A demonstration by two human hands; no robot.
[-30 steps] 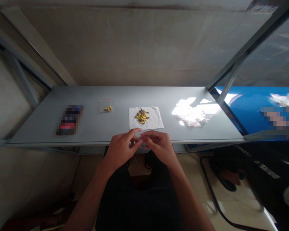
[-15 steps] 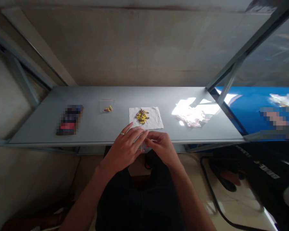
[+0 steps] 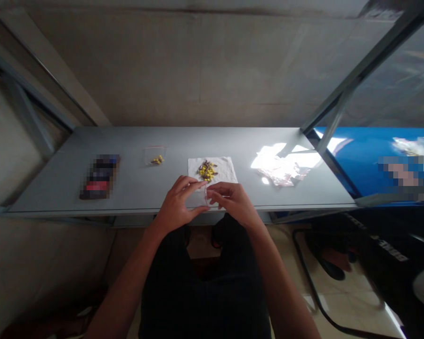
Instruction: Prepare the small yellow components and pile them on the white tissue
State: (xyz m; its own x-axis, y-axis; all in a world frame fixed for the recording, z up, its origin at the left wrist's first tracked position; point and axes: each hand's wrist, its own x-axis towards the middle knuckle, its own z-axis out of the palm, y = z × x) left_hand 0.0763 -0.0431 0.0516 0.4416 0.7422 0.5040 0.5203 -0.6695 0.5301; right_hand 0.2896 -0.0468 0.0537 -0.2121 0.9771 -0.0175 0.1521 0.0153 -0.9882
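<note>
Over the table's front edge, a small clear zip bag (image 3: 206, 195) with a reddish line along its mouth is held between my two hands. The fingertips and thumb of my left hand (image 3: 179, 202) press on opposite ends of that mouth, with a wide gap between them. My right hand (image 3: 233, 200) grips the bag from the other side, its fingertips bunched at the opening and partly hiding it. Just beyond my hands, a pile of yellow and brown capsules (image 3: 207, 171) lies on a white cloth (image 3: 227, 170).
Another clear zip bag (image 3: 156, 149) with several capsules lies left of the cloth on the grey table (image 3: 134, 188). Farther left is a blurred dark object (image 3: 101, 176). A heap of clear bags (image 3: 282, 172) shines at the right. A metal frame post (image 3: 335, 122) borders a blue table (image 3: 360, 155).
Both hands have lifted slightly toward the cloth. My left fingers and thumb have spread apart, so the bag's mouth line now shows between them.
</note>
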